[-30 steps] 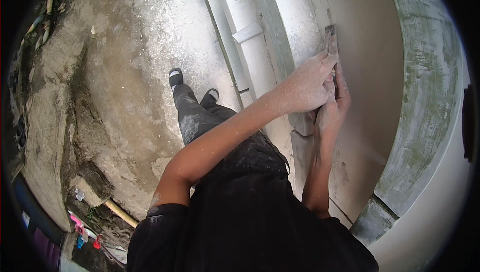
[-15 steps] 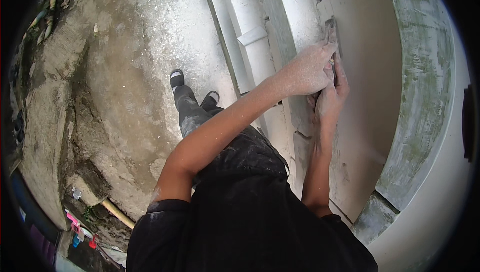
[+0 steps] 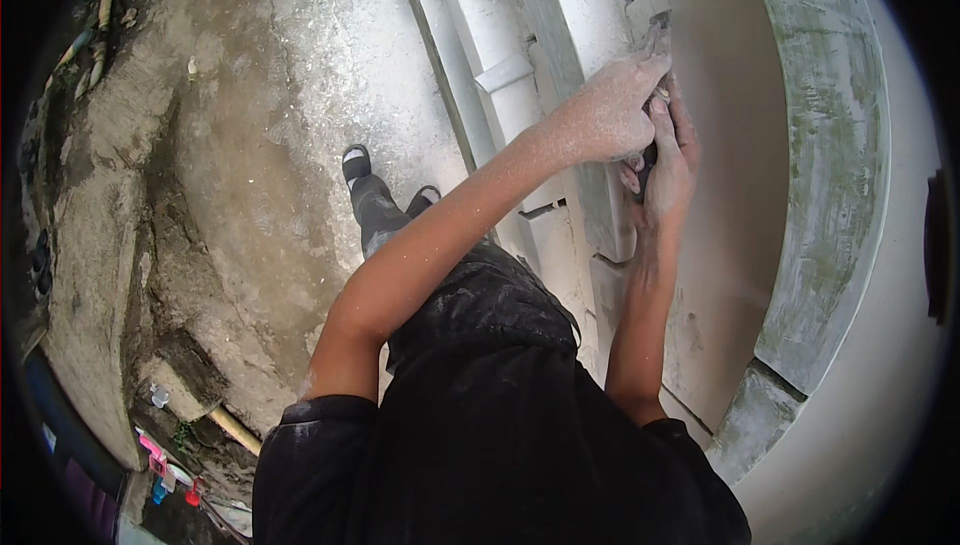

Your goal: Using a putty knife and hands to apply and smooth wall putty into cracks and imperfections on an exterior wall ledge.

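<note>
Both dust-coated hands are closed around a narrow dark tool (image 3: 648,163) with a flat grey end, held along the edge of a smooth pale panel (image 3: 735,165). My left hand (image 3: 622,110) reaches across from the left and grips its far part, fingers pointing toward the grey end. My right hand (image 3: 670,177) wraps the near part from below and the right, close against the left hand. The fingers hide most of the tool, so I cannot tell its exact kind.
Grey-green smeared bands (image 3: 838,145) frame the panel. To its left run pale stepped ledges (image 3: 485,45) with gaps and a small jutting flap (image 3: 504,73). My sandalled feet stand on wet, white-spattered concrete (image 3: 330,55). Pipes (image 3: 233,429) and colourful small items (image 3: 160,465) lie lower left.
Both hands and the tool have shifted a little farther away along the panel's edge. More of the dark near part shows between the hands. The grip remains two-handed.
</note>
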Demonstrator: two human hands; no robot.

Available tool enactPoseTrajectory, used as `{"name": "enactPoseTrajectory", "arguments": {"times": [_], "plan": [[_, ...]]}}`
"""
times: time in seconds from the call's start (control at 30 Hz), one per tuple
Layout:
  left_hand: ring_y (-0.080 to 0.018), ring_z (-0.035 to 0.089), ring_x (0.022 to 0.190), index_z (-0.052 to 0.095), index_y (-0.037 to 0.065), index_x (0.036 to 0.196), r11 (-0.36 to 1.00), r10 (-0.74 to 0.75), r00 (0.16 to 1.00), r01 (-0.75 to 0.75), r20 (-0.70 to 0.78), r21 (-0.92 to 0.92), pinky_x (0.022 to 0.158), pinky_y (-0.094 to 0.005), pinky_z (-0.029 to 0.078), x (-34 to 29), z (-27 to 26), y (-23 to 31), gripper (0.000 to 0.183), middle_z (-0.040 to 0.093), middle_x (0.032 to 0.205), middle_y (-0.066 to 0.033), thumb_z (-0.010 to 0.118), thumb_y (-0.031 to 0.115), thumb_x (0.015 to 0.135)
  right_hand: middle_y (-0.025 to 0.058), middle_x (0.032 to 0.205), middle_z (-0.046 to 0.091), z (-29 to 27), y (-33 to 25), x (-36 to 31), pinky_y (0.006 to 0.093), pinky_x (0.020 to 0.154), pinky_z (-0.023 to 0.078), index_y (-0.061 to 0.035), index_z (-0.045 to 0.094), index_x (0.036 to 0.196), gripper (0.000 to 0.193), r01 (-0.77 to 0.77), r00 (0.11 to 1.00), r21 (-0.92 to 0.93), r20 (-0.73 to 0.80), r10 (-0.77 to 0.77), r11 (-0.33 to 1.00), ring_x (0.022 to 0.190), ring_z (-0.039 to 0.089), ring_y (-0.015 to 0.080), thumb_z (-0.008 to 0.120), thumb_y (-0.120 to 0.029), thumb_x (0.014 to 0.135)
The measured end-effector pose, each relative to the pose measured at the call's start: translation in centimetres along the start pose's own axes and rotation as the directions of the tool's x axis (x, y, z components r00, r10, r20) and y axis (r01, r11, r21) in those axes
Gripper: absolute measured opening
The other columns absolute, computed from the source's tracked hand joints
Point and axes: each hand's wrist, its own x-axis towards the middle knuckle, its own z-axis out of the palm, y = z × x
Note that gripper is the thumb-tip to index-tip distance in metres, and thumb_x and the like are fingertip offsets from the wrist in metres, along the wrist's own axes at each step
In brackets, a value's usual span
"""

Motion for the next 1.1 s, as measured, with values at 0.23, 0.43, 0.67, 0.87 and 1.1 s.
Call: {"name": "enactPoseTrajectory", "arguments": {"times": [0.23,0.43,0.67,0.87,1.1], "plan": [[-0.0516,0.056,0.107,0.041,-0.014,0.128,0.996,-0.085,0.996,0.083,0.034,0.045,0.090,-0.0526,0.047,-6.8,6.2,1.2,0.052,0.054,0.114,-0.0355,0.053,-0.004,0.078,0.0003,0.080,0.061,-5.7,2.6,-6.3,0.0198,0.035,0.031,-0.0040,0.041,0.150,0.050,-0.190,0.982,-0.005,-0.015,0.190,0.982,0.044,0.039,0.0021,0.050,-0.019,0.103],[-0.0524,0.056,0.107,0.051,-0.013,0.117,0.982,-0.186,0.982,0.187,0.036,-0.017,0.090,-0.0537,0.047,-4.1,5.5,0.8,0.039,0.056,0.112,-0.0364,0.053,-0.004,0.079,-0.0007,0.080,0.061,-5.9,5.7,-2.8,0.0210,0.035,0.029,-0.0041,0.044,0.149,0.049,0.004,0.998,-0.160,-0.054,-0.013,0.987,0.044,0.040,0.0024,0.051,-0.020,0.103],[-0.0513,0.058,0.102,0.054,-0.015,0.103,0.997,-0.069,0.998,0.069,-0.011,0.043,0.091,-0.0540,0.048,-3.8,3.9,1.6,0.030,0.057,0.106,-0.0348,0.055,-0.003,0.075,0.0196,0.134,0.061,-3.7,3.9,-3.8,0.0318,0.104,0.041,0.0069,0.049,0.142,0.047,-0.032,0.990,-0.187,-0.141,0.006,0.982,0.120,0.057,0.0216,0.055,-0.018,0.102],[-0.0517,0.059,0.102,0.052,-0.013,0.114,0.996,-0.013,0.998,0.008,-0.055,-0.084,0.089,-0.0522,0.048,-4.5,4.7,1.6,0.039,0.060,0.107,-0.0334,0.054,-0.001,0.077,0.0144,0.132,0.061,-4.4,5.5,-3.1,0.0217,0.071,0.051,0.0000,0.043,0.148,0.048,0.153,0.976,-0.294,-0.103,-0.190,0.944,0.094,0.063,0.0095,0.048,-0.011,0.102],[-0.0531,0.058,0.102,0.051,-0.014,0.115,0.997,0.006,0.991,-0.016,-0.132,-0.074,0.090,-0.0517,0.049,-4.6,6.4,0.4,0.041,0.060,0.107,-0.0342,0.052,-0.004,0.076,0.0216,0.138,0.057,-3.7,4.0,-4.1,0.0335,0.108,0.040,0.0086,0.048,0.141,0.047,0.136,0.981,-0.147,-0.114,-0.154,0.980,0.125,0.056,0.0235,0.056,-0.014,0.100]]}}
